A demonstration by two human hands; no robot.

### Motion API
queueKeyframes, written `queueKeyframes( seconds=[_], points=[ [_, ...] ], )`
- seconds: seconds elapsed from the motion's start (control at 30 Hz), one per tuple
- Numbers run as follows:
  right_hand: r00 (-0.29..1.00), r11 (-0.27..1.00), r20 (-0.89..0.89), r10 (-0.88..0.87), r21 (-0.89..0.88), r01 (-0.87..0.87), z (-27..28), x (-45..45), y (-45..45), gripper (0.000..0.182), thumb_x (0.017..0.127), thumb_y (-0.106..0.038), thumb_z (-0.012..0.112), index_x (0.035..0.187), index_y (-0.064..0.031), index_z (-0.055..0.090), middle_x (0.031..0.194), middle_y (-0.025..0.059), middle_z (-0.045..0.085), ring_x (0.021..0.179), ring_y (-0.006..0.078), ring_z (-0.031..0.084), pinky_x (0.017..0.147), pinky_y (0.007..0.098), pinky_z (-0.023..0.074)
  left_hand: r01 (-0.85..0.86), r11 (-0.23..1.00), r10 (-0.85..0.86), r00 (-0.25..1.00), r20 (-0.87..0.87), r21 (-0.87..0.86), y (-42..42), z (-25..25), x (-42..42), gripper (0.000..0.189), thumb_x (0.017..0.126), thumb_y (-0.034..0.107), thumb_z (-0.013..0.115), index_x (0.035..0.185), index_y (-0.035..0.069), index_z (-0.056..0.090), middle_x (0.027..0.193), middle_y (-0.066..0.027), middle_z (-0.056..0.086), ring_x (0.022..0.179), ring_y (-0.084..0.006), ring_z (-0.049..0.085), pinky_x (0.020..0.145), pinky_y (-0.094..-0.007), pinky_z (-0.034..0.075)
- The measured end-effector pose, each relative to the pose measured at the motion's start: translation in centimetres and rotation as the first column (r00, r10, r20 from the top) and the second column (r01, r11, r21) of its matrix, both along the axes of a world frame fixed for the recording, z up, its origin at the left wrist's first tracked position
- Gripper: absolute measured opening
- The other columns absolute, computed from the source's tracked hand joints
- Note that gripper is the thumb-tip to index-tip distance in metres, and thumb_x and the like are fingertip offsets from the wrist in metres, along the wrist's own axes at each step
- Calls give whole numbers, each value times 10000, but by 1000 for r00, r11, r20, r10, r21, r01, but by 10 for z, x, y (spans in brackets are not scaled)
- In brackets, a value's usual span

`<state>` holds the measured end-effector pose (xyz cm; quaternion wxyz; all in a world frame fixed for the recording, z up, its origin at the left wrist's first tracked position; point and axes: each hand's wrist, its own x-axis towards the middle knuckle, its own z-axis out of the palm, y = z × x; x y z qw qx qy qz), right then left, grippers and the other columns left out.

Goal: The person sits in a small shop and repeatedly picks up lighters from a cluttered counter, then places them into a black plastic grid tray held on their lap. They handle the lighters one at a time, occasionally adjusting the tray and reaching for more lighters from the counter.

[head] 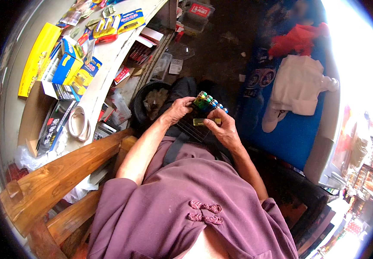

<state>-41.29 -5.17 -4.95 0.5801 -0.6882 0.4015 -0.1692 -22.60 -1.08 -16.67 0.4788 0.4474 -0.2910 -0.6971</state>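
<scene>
In the head view, my left hand [179, 110] grips the left side of a block of small plastic lighters [205, 103] with green, yellow and blue bodies and metal tops, held over my lap. My right hand [222, 127] is just right of and below that block, its thumb and fingers closed on a single yellow see-through lighter [200, 122] that lies level. A dark tray or box with divided rows [193, 130] rests on my lap beneath both hands; its inside is partly hidden.
On the left, a white shelf [100, 69] holds battery packs [131, 21], an open cardboard box [31, 119] and a coiled cable [78, 123]. A black bin [137, 105] stands by my legs. A wooden armrest [73, 168] is at left. At right, white cloth [298, 84] lies on a blue surface [290, 139].
</scene>
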Motion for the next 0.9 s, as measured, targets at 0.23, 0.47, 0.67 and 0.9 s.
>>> queueKeyframes(
  seconds=[0.23, 0.47, 0.67, 0.9],
  points=[
    [1000, 994, -9, -30, 104, 31, 3, 10, -1, 157, 824, -139, 646, 895, -44, 544, 779, 38, 566, 660, 76, 522, 581, 215, 445, -29, 1000, 29, 998, -56, 1, 1, 8, 0, 494, 764, -38, 542, 1249, -25, 450, 1178, -88, 545, 1110, -172, 504, 940, -284, 403],
    [989, 919, 47, -143, 378, 115, -5, 4, 5, 111, 852, -158, 608, 872, -63, 555, 726, 19, 577, 613, 74, 529, 548, 201, 421, -24, 999, 22, 997, -75, -29, 1, 5, 1, 486, 773, -21, 558, 1247, -29, 449, 1153, -80, 557, 1092, -164, 509, 929, -287, 407],
    [984, 955, -174, -47, -296, -7, -4, 14, 6, 140, 820, -71, 593, 922, 3, 532, 795, 129, 593, 695, 225, 597, 612, 322, 476, -9, 999, 6, 998, -70, -43, 1, -1, 0, 497, 772, -36, 539, 1258, -36, 434, 1173, -77, 550, 1095, -152, 505, 949, -270, 384],
    [884, 802, -466, -39, -542, -250, -9, 22, -6, 245, 798, -45, 561, 1024, -13, 471, 861, 232, 582, 800, 385, 582, 683, 449, 468, 39, 996, -46, 996, -78, -82, 2, 13, 5, 654, 648, -61, 510, 1292, -41, 401, 1229, -74, 515, 1179, -150, 435, 1014, -279, 308]
  ],
)
